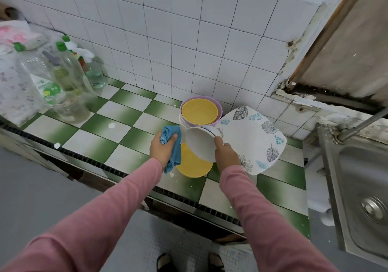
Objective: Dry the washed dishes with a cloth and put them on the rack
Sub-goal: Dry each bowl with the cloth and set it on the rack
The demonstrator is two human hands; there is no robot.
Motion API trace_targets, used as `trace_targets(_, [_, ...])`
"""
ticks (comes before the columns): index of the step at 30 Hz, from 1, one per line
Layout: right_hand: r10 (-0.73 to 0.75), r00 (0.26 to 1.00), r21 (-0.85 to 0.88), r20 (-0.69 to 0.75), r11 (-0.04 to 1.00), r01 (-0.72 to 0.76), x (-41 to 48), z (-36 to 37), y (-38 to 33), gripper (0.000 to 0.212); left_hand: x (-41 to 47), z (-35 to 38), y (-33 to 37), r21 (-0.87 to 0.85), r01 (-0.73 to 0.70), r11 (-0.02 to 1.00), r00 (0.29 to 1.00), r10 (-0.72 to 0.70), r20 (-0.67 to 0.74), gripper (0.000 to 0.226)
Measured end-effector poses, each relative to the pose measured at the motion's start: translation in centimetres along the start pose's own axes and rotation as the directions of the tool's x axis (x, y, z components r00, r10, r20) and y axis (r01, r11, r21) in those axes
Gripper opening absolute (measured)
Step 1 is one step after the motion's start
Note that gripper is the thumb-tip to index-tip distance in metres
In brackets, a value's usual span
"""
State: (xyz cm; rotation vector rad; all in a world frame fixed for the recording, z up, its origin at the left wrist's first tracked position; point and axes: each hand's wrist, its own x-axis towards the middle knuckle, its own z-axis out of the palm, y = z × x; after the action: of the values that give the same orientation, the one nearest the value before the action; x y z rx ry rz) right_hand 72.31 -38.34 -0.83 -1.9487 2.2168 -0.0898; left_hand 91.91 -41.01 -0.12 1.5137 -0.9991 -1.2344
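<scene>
Cloth (175, 156) is bunching in my left hand (161, 149), my fingers curling tight round the blue fabric while its loose end is hanging down beside my wrist. My right hand (226, 154) is gripping the white bowl (199, 143) by its rim, thumb pressing on the near edge, and I am holding it tilted on its side above the worktop with its hollow facing the cloth; cloth and bowl are sitting just beside each other, and I cannot tell whether they are touching. Beneath the bowl a yellow plate (193, 167) is lying flat on the green-and-white tiled counter (109, 124). Just behind it a stack of bowls (199, 112) is crowding in, topped with a purple rim and a yellow inside. A square leaf-patterned plate (256, 137) is lying under my right hand, reaching past the bowl. Plastic bottles (63, 72) and a glass jar (71, 108) are clustering far off at the left, and a steel sink (361, 177) is sitting at the right
</scene>
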Motion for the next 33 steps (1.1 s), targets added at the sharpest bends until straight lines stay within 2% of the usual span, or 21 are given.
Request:
trace_targets(5, [0.016,0.999,0.028,-0.037,0.999,-0.015,-0.4,0.0,0.4,0.034,0.2,-0.1,0.3,0.004,-0.002,1.000,1.000,0.002,0.007,0.008])
trace_targets(14, [0.027,0.999,0.051,-0.028,0.998,-0.025,-1.2,0.6,0.5,0.028,0.9,-0.6,0.6,-0.005,-0.011,1.000,1.000,0.011,0.024,0.008])
trace_targets(16, [0.055,0.998,0.105,-0.030,0.993,-0.051,-1.1,0.6,0.5,0.028,0.8,-0.8,0.8,-0.024,-0.018,1.000,1.000,0.018,0.023,0.010])
trace_targets(19, [0.135,0.990,0.330,-0.033,0.937,-0.117,-1.2,-0.1,0.3,0.021,0.7,-1.2,1.1,-0.051,-0.028,0.998,0.999,0.030,0.031,0.010])
trace_targets(21, [0.236,0.972,0.542,-0.017,0.819,-0.189,-1.3,-0.7,-0.1,0.014,0.7,-1.6,1.2,-0.059,-0.031,0.998,0.999,0.033,0.039,0.008])
trace_targets(22, [0.299,0.954,0.660,0.015,0.714,-0.234,-1.3,-0.9,-0.5,0.014,0.8,-1.7,1.3,-0.060,-0.031,0.998,0.999,0.033,0.039,0.007])
trace_targets(25, [0.403,0.885,0.896,0.234,0.264,-0.357,-1.3,-1.5,-1.0,0.020,0.8,-2.1,1.4,-0.064,-0.027,0.998,0.999,0.029,0.036,0.012])
trace_targets(27, [0.364,0.865,0.924,0.347,0.025,-0.381,-1.5,-2.0,-1.0,0.020,0.8,-2.2,1.5,-0.107,-0.004,0.994,1.000,0.007,0.028,0.014])
trace_targets(29, [0.321,0.845,0.904,0.427,-0.150,-0.400,-1.8,-2.3,-1.0,0.026,0.7,-2.2,1.6,-0.183,0.040,0.982,0.999,-0.039,0.009,0.013])
trace_targets(33, [0.236,0.802,0.817,0.549,-0.352,-0.456,-2.5,-2.1,-1.4,0.035,0.7,-1.3,2.8,-0.282,0.063,0.957,0.998,-0.063,0.011,0.017])
